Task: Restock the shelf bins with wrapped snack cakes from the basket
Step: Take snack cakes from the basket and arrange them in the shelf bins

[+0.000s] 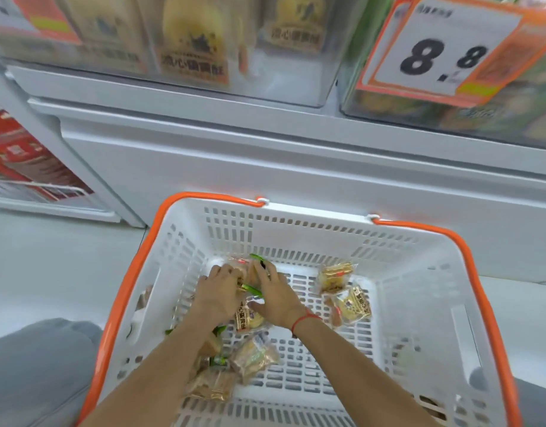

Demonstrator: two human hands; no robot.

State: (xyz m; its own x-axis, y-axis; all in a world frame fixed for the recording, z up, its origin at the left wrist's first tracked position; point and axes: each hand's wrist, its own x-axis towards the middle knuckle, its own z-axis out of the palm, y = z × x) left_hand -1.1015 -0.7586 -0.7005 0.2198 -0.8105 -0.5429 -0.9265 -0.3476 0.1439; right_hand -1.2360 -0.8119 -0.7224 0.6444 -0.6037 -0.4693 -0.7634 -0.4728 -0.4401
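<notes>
Both hands, left hand (pixel 217 291) and right hand (pixel 273 295), close around a cluster of cakes (pixel 250 274) at the basket's (pixel 419 272) ten o'clock, likely gathering several for one trip up to the bins (pixel 204 50) at twelve o'clock.

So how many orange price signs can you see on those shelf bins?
2. One price sign, reading 8.8, hangs on the upper right bin; another sign, blurred, is at the upper left. More may lie outside the view.
</notes>
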